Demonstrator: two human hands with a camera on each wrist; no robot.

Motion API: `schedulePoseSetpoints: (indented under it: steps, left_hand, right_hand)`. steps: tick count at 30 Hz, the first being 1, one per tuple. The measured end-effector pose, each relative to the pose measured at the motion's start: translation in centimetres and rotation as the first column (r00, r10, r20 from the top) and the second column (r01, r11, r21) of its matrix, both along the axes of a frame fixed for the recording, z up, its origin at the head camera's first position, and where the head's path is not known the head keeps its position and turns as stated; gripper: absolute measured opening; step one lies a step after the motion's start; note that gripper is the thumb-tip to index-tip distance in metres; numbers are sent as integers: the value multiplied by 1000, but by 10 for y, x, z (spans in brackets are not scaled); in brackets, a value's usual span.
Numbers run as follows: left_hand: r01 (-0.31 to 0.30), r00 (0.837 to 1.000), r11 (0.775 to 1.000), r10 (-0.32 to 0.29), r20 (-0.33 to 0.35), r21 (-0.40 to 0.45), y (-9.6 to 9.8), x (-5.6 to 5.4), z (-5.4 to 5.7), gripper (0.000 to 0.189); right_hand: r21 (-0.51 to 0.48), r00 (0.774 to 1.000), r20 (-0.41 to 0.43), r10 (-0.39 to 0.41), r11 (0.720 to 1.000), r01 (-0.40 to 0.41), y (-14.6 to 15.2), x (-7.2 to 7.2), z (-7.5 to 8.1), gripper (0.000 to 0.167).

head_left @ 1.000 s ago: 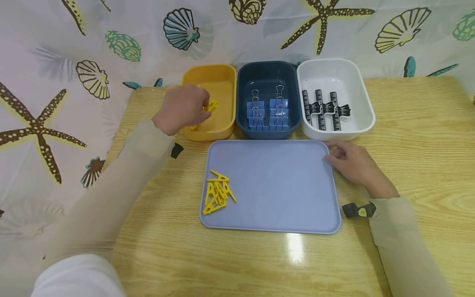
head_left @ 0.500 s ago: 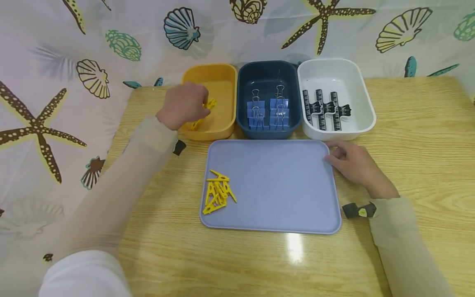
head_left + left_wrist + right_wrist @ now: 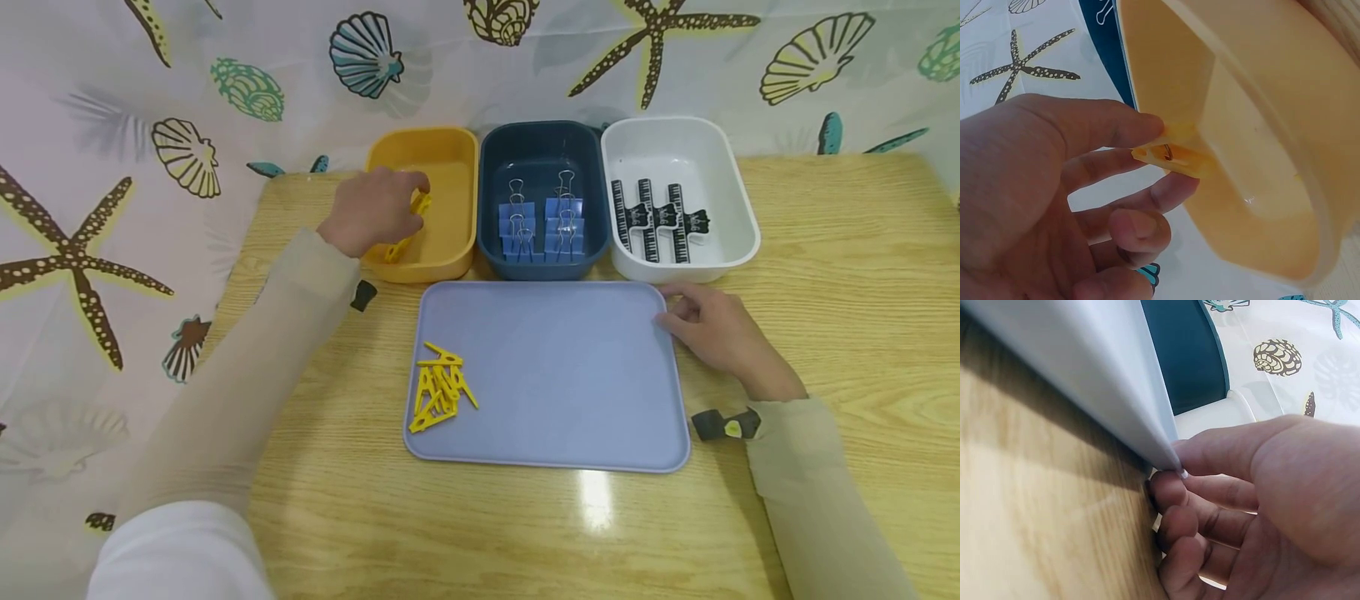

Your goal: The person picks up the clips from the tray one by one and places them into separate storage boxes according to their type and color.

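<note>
Over the yellow bin (image 3: 442, 265), my left hand (image 3: 372, 210) holds a yellow clothespin (image 3: 1175, 164) between thumb and fingers; the remaining fingers are loosely bent. Part of another yellow clothespin (image 3: 397, 250) shows on the bin floor beneath the hand. My right hand (image 3: 708, 329) pinches the upper right corner of the pale blue tray (image 3: 570, 375), its thumb on the rim and curled fingertips against the edge in the right wrist view. Several yellow clothespins (image 3: 442, 387) lie in a heap at the tray's left side.
A dark blue bin (image 3: 517, 271) with several blue binder clips (image 3: 562, 225) stands beside the yellow one. Right of it, a white bin (image 3: 720, 192) has black piano-patterned clips (image 3: 648, 221). Behind the wooden table (image 3: 525, 533) hangs a seashell-print cloth (image 3: 480, 83).
My left hand has shifted slightly within the yellow bin, and the clothespin at its fingertips has moved a little left and up. The right hand and tray stay put.
</note>
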State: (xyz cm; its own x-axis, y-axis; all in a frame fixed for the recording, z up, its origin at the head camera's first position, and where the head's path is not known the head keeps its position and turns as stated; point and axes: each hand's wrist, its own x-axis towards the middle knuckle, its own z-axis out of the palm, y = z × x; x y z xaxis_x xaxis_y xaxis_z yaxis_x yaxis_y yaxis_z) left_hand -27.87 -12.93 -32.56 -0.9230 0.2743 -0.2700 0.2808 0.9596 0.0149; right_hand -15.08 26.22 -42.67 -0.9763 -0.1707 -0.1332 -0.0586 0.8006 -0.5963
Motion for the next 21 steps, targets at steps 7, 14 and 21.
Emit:
schedulePoseSetpoints:
  steps: [7, 14, 21]
  left_hand:
    - [-12, 999, 1000, 12, 33, 1, -2, -4, -2, 48]
    - [-7, 998, 1000, 7, 55, -11, -4, -7, -5, 46]
    - [8, 998, 1000, -6, 58, -19, -5, -9, -8, 45]
  right_hand:
    - [-2, 1000, -4, -1, 1000, 1, 0, 0, 0, 34]
    - [-7, 1000, -12, -7, 1000, 6, 0, 1, 0, 33]
    - [-7, 1000, 4, -11, 1000, 11, 0, 1, 1, 35]
